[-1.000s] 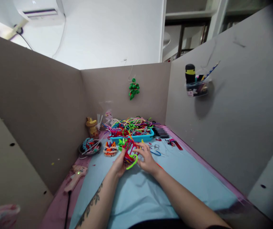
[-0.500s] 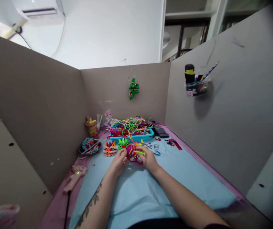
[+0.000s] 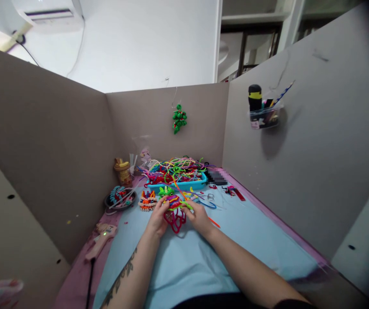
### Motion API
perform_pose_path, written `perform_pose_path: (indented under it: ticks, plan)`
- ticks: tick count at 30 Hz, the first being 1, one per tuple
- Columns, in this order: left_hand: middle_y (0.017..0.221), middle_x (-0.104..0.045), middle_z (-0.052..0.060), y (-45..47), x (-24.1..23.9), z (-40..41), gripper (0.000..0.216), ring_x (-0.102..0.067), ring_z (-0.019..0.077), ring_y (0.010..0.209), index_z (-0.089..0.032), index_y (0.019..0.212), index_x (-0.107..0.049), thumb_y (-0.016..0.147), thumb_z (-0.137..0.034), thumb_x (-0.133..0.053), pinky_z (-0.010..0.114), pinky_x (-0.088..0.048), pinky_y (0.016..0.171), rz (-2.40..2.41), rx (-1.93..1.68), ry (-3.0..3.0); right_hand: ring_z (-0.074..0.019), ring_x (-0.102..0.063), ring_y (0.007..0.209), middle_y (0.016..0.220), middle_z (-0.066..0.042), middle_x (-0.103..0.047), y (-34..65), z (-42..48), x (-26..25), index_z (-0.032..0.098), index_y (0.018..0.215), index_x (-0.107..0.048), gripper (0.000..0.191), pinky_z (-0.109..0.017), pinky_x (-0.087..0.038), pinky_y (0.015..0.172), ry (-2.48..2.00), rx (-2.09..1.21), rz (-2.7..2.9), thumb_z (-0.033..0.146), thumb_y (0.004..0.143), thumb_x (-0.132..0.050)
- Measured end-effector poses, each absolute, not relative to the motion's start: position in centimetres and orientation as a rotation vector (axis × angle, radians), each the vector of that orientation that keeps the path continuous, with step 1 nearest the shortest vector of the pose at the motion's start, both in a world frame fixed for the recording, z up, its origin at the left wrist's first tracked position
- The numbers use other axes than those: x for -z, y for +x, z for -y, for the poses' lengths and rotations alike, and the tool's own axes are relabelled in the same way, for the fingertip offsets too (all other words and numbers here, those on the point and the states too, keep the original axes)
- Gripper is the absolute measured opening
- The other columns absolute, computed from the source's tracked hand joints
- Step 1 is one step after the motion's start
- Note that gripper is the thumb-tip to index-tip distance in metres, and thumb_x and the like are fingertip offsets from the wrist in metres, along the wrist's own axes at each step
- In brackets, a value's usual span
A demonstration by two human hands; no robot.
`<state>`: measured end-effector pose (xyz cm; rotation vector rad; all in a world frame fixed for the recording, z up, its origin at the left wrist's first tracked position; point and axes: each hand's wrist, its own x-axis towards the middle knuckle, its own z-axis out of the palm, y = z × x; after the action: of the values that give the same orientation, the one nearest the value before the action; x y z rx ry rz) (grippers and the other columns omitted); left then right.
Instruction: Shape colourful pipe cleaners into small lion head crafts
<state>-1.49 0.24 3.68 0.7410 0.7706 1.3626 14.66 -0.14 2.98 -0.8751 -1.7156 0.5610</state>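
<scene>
Near the blue tray [image 3: 190, 185], we are turning the striped piece [image 3: 172, 202] stripes-up, left hand [image 3: 159, 219] pinching it, right hand [image 3: 199, 219] a lime stem [image 3: 186, 204].

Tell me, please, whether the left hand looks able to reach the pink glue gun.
Probably yes: nothing bulky appears between the left hand and the pink glue gun, though that hand holds the striped piece.
</scene>
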Motion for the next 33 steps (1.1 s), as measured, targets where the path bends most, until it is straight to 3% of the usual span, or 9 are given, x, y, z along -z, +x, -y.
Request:
perform_pose_path:
  ticks: [5,12,16,20,26,30,33]
  plan:
    - [0.085,-0.069,0.003,-1.6,-4.2,0.2,0.049,-0.061,0.0107,0.057,-0.018,0.104,-0.053,0.060,-0.020,-0.075,0.016,-0.039,0.044,-0.739,-1.354,0.751,-0.0153,-0.051,0.065,0.068,-0.001,-0.057,14.5,-0.7,-2.5,0.019,0.072,-0.057,0.019,-0.026,-0.040,0.063,-0.814,-0.759,1.521,0.037,0.078,-0.056]
    - [0.087,-0.068,0.004,-1.4,-4.1,0.3,0.052,-0.064,0.0133,0.064,-0.019,0.106,-0.050,0.061,-0.020,-0.077,0.018,-0.041,0.048,-0.699,-1.314,0.771,-0.0137,-0.047,0.058,0.061,0.001,-0.054,13.8,-1.9,-1.7,0.018,0.069,-0.056,0.040,-0.027,-0.039,0.060,-0.853,-1.066,1.207,0.057,0.066,-0.062]
    - [0.095,-0.067,0.004,-1.4,-3.7,0.0,0.051,-0.065,0.0154,0.073,-0.022,0.107,-0.049,0.063,-0.021,-0.076,0.022,-0.045,0.057,-0.652,-1.330,0.761,-0.0205,-0.054,0.082,0.076,-0.004,-0.062,13.8,-1.8,-1.9,0.018,0.062,-0.062,0.041,-0.032,-0.040,0.078,-0.880,-1.023,1.224,0.059,0.063,-0.065]
    - [0.100,-0.066,0.004,-1.4,-3.5,0.0,0.053,-0.064,0.0174,0.081,-0.024,0.109,-0.049,0.064,-0.021,-0.076,0.025,-0.046,0.063,-0.628,-1.313,0.799,-0.0262,-0.050,0.106,0.104,-0.008,-0.064,13.7,-1.8,-1.9,0.019,0.072,-0.069,0.039,-0.037,-0.036,0.091,-0.782,-1.245,1.135,0.055,0.058,-0.072]
    - [0.098,-0.067,0.007,-1.2,-3.3,0.1,0.061,-0.064,0.0206,0.087,-0.023,0.115,-0.047,0.062,-0.024,-0.078,0.030,-0.045,0.075,-0.616,-1.313,0.909,-0.0259,-0.058,0.092,0.085,-0.007,-0.068,13.3,-1.6,-1.7,0.017,0.078,-0.069,0.037,-0.038,-0.042,0.083,-0.626,-1.472,1.027,0.048,0.058,-0.075]
    - [0.091,-0.066,0.005,-1.0,-2.9,-0.3,0.063,-0.062,0.0168,0.080,-0.023,0.117,-0.047,0.062,-0.034,-0.076,0.026,-0.044,0.069,-0.837,-1.369,0.991,-0.0229,-0.058,0.090,0.085,-0.006,-0.067,13.5,-2.2,-1.5,0.018,0.071,-0.067,0.029,-0.034,-0.042,0.080,-0.596,-1.392,0.965,0.043,0.058,-0.075]
    - [0.083,-0.064,0.003,-1.0,-2.4,-0.8,0.056,-0.058,0.0129,0.071,-0.019,0.106,-0.055,0.058,-0.038,-0.076,0.023,-0.041,0.063,-1.110,-1.583,1.087,-0.0183,-0.057,0.075,0.070,-0.002,-0.065,13.8,-2.9,-1.1,0.019,0.057,-0.060,0.028,-0.030,-0.042,0.073,-0.664,-1.283,0.842,0.043,0.057,-0.075]
